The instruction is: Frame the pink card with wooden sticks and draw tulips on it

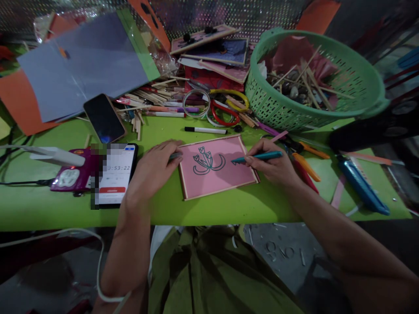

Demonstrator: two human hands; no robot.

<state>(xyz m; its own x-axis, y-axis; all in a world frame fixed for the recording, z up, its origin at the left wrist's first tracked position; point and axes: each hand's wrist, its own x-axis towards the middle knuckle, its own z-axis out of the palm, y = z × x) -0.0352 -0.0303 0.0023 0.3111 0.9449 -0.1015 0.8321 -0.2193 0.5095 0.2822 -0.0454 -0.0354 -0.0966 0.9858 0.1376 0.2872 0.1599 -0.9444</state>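
A pink card (216, 185) framed with thin wooden sticks lies slightly tilted on the green table. Dark green tulip-like flowers with curved leaves are drawn on its left and middle part. My right hand (273, 163) is closed around a teal marker (266, 155), whose tip is at the card's right side by a small mark. At the card's left edge rests my left hand (157, 163), its fingers closed on what looks like a marker cap (176, 155), partly hidden by the fingers. A white marker with a black cap (205, 130) lies just beyond the card.
A green basket (294, 111) with sticks and stones stands back right. Tape rolls (196, 104), scissors and loose sticks lie behind the card. Left are a phone with a timer (114, 174), a dark phone (104, 117) and a purple power adapter (70, 176). Pliers (306, 167) lie right.
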